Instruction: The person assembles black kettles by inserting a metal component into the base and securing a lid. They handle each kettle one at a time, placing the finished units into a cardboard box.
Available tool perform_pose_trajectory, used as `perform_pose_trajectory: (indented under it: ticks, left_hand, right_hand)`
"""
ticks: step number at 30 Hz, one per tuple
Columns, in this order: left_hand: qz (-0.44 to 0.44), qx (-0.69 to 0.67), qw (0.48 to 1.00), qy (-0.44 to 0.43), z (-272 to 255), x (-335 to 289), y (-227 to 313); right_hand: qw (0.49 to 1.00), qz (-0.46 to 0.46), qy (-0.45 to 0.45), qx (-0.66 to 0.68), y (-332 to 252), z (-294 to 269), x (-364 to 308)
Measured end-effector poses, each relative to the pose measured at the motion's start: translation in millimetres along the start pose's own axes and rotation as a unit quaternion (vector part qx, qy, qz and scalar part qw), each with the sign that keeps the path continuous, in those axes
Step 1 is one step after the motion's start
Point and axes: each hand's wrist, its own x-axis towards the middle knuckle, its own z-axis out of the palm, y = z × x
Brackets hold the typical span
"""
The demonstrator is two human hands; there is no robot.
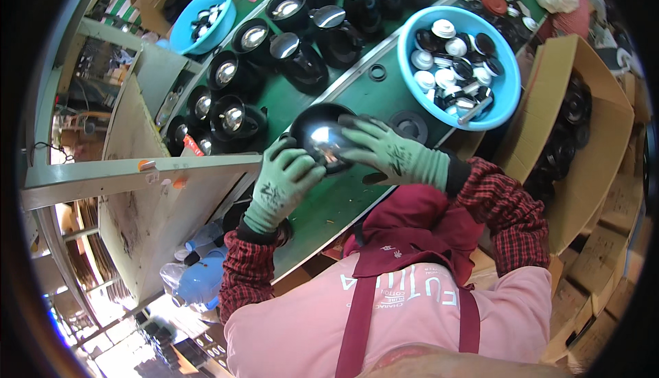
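Between my gloved hands is a black, round, glossy jug body [317, 130] with a shiny silver area facing up; its lower part is hidden. My left hand [285, 179], in a pale green work glove, curls its fingers against the near left side of the jug. On the other side, my right hand [391, 151], in a matching glove, holds it with longer, straighter fingers. A flat black ring-shaped part [408, 127] lies on the green work surface [343, 205] just beyond my right hand. Farther off is a small black ring [377, 72].
Several black jugs [296, 64] with silver tops stand beyond a metal rail. A blue basin [509, 97] of black and white lids sits at the right, near an open carton [600, 151] of black parts. Another blue basin [223, 27] stands far left. A co-worker [570, 4] is at far right.
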Motion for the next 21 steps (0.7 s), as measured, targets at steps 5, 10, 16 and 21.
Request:
perform_pose_trajectory:
  ticks: [5,10,16,21]
  left_hand:
    - [0.058,-0.038,0.990,0.127,-15.2,5.3,48.0]
    - [-0.127,-0.470,0.873,-0.007,11.1,-28.1,73.9]
    - [-0.152,-0.334,0.928,-0.070,71.2,-57.7,142.9]
    - [-0.341,-0.679,0.644,-0.088,84.4,-79.1,152.0]
  right_hand:
    - [0.990,0.004,0.051,-0.130,-46.4,-30.6,-65.6]
    - [0.819,0.428,0.284,0.255,-82.9,16.1,-161.1]
    - [0.667,0.515,0.227,0.489,-134.3,27.5,-199.8]
    - [0.596,0.515,0.202,0.582,-144.8,50.3,-245.0]
